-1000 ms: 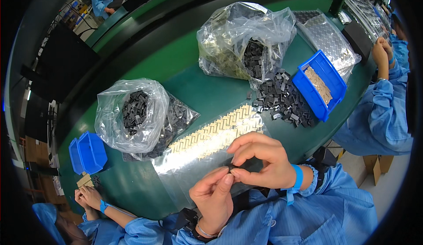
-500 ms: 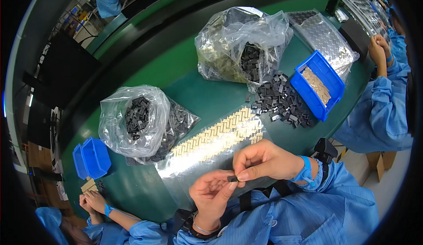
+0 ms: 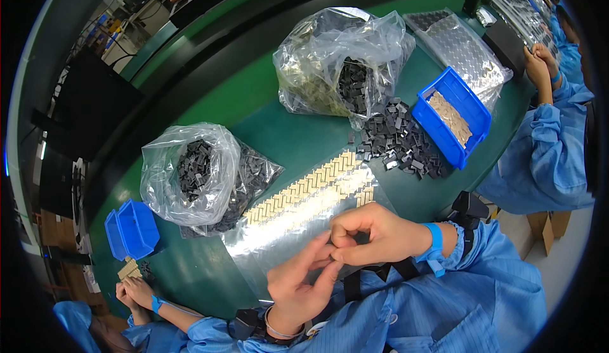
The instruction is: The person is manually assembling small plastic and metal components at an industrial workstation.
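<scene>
Both hands meet in front of my body, above the near edge of a clear plastic sheet point(image 3: 244, 254). My left hand point(image 3: 301, 286) is closed in a pinch, thumb and fingers at the right hand's fingertips. The small black block seen there half a second ago is now hidden by the fingers. My right hand point(image 3: 374, 235) pinches at the same spot; whatever its fingertips hold cannot be made out. Just beyond them, rows of small cream-coloured pieces point(image 3: 298, 191) lie slanted on the sheet. A loose pile of black blocks point(image 3: 399, 140) lies farther right.
Two clear plastic bags of black blocks, one at left point(image 3: 219, 188) and one at the back point(image 3: 304, 77), stand on the green table point(image 3: 266, 124). A blue bin point(image 3: 466, 153) at right holds cream pieces; another blue bin point(image 3: 143, 229) stands at left. Co-workers sit on both sides.
My fingers have closed over the small black block, which no longer shows. My left hand has turned and shifted slightly left and down. The view has shifted a little.
</scene>
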Demonstrator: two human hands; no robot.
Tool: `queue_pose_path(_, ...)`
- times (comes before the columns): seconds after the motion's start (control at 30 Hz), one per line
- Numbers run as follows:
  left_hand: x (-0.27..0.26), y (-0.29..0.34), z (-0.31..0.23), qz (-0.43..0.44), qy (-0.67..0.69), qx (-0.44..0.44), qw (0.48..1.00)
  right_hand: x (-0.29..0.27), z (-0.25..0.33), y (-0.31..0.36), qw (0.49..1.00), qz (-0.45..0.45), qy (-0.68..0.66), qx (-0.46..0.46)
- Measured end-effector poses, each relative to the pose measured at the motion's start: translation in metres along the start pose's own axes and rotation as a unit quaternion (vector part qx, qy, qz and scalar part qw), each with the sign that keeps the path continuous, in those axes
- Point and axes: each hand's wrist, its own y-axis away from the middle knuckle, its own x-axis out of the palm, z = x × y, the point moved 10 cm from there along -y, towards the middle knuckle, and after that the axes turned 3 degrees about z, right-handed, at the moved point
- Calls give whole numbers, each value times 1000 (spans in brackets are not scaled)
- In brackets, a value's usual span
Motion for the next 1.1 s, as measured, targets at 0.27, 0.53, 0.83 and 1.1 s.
queue_pose_path(0.27, 28, 14, 50, -61, 486, -189, 851, -3, 7, -1, 992, -9, -108, -63)
queue_pose_path(0.53, 61, 28, 60, -54, 718, -257, 645, -5, 33, 3, 968, 5, 167, -187)
queue_pose_path(0.83, 58, 32, 63, -116, 681, -291, 662, 6, 52, 7, 885, 29, 373, -277)
queue_pose_path(1.1, 19, 17, 56, -137, 478, -143, 856, -12, 35, 8, 967, 2, 201, -156)
